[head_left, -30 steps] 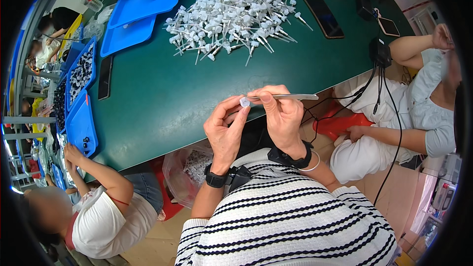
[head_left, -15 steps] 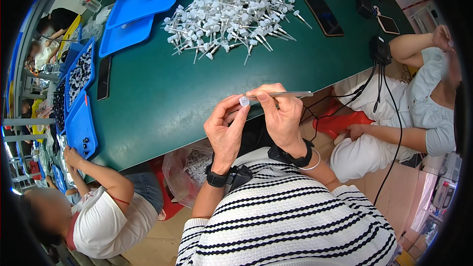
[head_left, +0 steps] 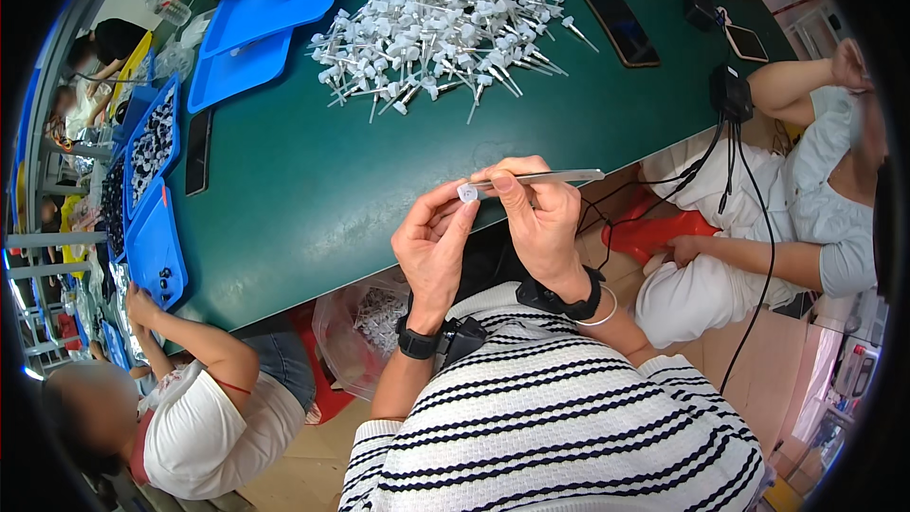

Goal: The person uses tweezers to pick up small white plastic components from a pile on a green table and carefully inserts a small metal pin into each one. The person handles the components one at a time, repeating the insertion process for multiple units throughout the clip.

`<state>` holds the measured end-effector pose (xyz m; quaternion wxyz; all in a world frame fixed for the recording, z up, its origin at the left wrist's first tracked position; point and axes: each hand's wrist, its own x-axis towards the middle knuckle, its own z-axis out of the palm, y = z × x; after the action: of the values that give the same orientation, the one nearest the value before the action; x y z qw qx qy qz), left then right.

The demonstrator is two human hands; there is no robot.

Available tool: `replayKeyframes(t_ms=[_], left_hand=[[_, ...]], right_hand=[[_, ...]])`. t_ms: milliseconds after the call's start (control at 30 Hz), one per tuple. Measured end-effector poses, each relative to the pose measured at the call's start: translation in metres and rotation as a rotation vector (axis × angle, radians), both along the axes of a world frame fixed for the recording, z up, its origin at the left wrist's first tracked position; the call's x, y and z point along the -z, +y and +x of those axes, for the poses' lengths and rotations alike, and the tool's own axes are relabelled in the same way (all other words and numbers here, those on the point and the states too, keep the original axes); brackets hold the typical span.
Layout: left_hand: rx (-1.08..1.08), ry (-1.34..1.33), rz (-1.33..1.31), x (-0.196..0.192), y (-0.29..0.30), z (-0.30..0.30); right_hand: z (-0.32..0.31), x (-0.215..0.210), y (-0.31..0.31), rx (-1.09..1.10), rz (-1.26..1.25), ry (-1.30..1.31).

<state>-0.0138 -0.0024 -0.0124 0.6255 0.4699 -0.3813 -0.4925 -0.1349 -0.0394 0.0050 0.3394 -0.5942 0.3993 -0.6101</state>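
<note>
Between the thumb and fingers of my left hand [head_left: 433, 251] is a small white plastic pump head [head_left: 467, 192], its round face turned up. My right hand [head_left: 542, 232] is closed on slim metal tweezers [head_left: 572, 175], which stick out to the right past my knuckles. Their working tip meets the pump head or comes very near it; my fingers partly hide that spot. Both hands are held close together at the near edge of the green table [head_left: 313, 199]. Farther back lies a big pile of white pump heads with thin tubes [head_left: 445, 33].
Blue trays [head_left: 270, 0] stand at the back left; another tray [head_left: 152, 237] holds a few dark pieces. Phones lie left [head_left: 198, 152] and right [head_left: 618, 27]. Black cables [head_left: 735, 147] hang at the right edge. A clear bag [head_left: 351, 332] is below. People sit on both sides.
Hardly anything differs. The pump head and the tweezers have shifted and tilted very slightly between my fingers, and the view has moved a touch.
</note>
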Motion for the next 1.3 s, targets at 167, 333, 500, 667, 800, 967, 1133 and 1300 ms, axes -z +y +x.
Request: replayKeyframes(t_ms=[167, 333, 500, 667, 800, 967, 1133, 1300], left_hand=[[0.003, 0.015, 0.012, -0.001, 0.000, 0.000], [0.000, 0.030, 0.009, -0.002, 0.001, 0.000], [-0.004, 0.014, -0.005, 0.000, 0.001, 0.000], [-0.012, -0.025, -0.024, -0.003, 0.002, 0.001], [-0.003, -0.057, -0.029, 0.005, 0.003, 0.004], [0.028, -0.027, 0.006, 0.003, 0.002, 0.005], [0.051, 0.020, 0.014, 0.001, 0.001, 0.008], [0.055, 0.044, 0.013, 0.002, 0.001, 0.008]], right_hand=[[0.000, 0.001, 0.001, 0.018, -0.018, 0.010], [0.001, 0.001, 0.001, 0.020, -0.043, 0.024], [0.001, 0.001, 0.000, 0.024, -0.075, 0.059], [-0.002, -0.004, -0.005, -0.024, -0.101, 0.154], [-0.005, -0.011, -0.008, -0.072, -0.059, 0.296], [-0.007, -0.013, -0.009, -0.070, -0.056, 0.286], [-0.006, -0.012, -0.009, -0.074, -0.044, 0.227], [-0.004, -0.006, -0.010, -0.064, -0.039, 0.175]])
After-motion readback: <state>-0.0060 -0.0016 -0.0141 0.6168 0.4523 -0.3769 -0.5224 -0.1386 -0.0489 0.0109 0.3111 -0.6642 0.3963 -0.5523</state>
